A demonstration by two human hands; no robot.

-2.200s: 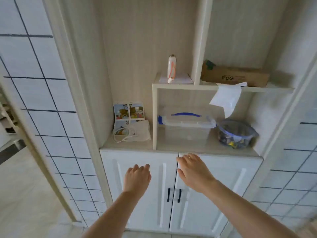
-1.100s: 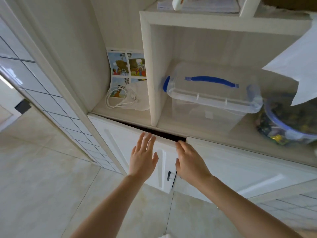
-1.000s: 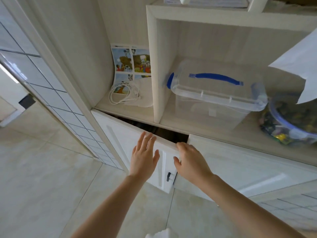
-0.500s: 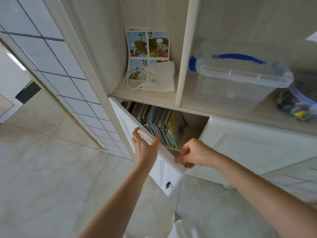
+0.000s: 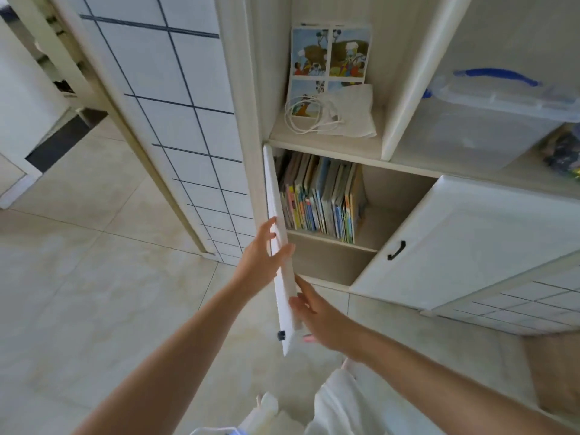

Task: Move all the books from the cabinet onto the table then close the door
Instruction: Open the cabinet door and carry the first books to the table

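The white left cabinet door (image 5: 284,296) stands swung out, seen edge-on. My left hand (image 5: 262,255) grips its top edge, thumb on the inner side and fingers on the outer side. Lower down, my right hand (image 5: 317,312) rests with straight fingers on the door's inner face. Behind the door, several thin colourful books (image 5: 320,196) stand upright in a row on the cabinet's upper shelf (image 5: 364,244). The compartment below that shelf looks bare. No table is in view.
The right cabinet door (image 5: 470,246) is closed, with a black handle (image 5: 396,250). On the open shelf above lie a picture book (image 5: 329,54), a white cable (image 5: 309,116) and a clear box with a blue handle (image 5: 496,120). Tiled floor (image 5: 94,277) spreads to the left.
The left door has swung from closed to wide open, baring the books. My left hand took hold of its top edge; my right hand shifted from the door's corner to its inner face.
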